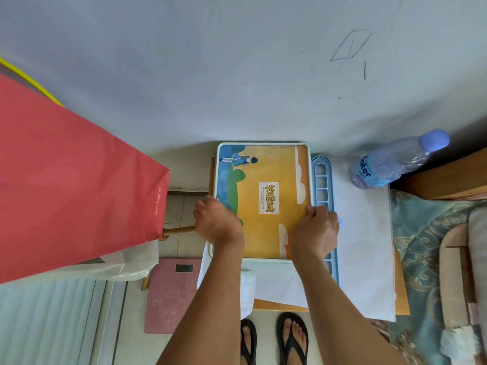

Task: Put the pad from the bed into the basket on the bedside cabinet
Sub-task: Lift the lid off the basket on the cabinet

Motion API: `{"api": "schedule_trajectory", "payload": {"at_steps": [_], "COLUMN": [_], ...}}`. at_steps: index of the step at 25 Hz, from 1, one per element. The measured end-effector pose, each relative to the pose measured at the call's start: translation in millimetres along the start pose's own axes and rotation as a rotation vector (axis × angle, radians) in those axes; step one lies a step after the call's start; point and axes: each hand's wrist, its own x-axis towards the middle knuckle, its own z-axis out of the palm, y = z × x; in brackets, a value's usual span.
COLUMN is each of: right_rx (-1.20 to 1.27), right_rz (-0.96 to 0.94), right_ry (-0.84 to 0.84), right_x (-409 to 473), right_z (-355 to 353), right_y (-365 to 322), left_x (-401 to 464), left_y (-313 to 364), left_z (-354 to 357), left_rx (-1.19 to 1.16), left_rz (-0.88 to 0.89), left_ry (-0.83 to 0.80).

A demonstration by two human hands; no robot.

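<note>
The pad point(266, 233) is a flat orange and blue picture board with a small white label. It lies flat inside the white-rimmed basket point(263, 144), filling it, on the bedside cabinet point(402, 293) against the wall. My left hand point(217, 221) curls over the pad's left edge at the basket rim. My right hand point(317, 227) pinches the pad's right edge, fingers closed. Both forearms reach in from below and hide the pad's near corners.
A blue slotted plastic rack point(322, 180) lies right of the basket on a white cloth point(363, 233). A water bottle point(395, 162) leans at the back right. A red paper bag point(73, 180) stands left, a pink scale point(171, 296) on the floor, the bed point(432, 246) right.
</note>
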Motion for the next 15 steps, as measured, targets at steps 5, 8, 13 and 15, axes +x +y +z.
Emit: {"api": "schedule_trajectory", "payload": {"at_steps": [5, 8, 13, 15], "right_rx": [-0.042, -0.046, 0.053, 0.054], "right_rz": [0.012, 0.023, 0.103, 0.108], "right_ry": [-0.007, -0.031, -0.061, -0.110], "right_x": [-2.5, -3.2, -5.3, -5.2], "right_z": [-3.6, -6.1, -10.8, -17.3], "right_y": [-3.0, -4.5, -7.8, -7.7], "left_x": [-1.4, -3.7, -5.5, -8.1], "left_y": [3.0, 2.6, 6.7, 7.0], "left_z": [-5.0, -7.7, -13.6, -17.2], "left_rx": [-0.016, -0.024, -0.098, -0.152], "left_rz": [-0.030, -0.042, -0.070, -0.080], "left_ry": [-0.007, -0.001, -0.012, -0.024]}}
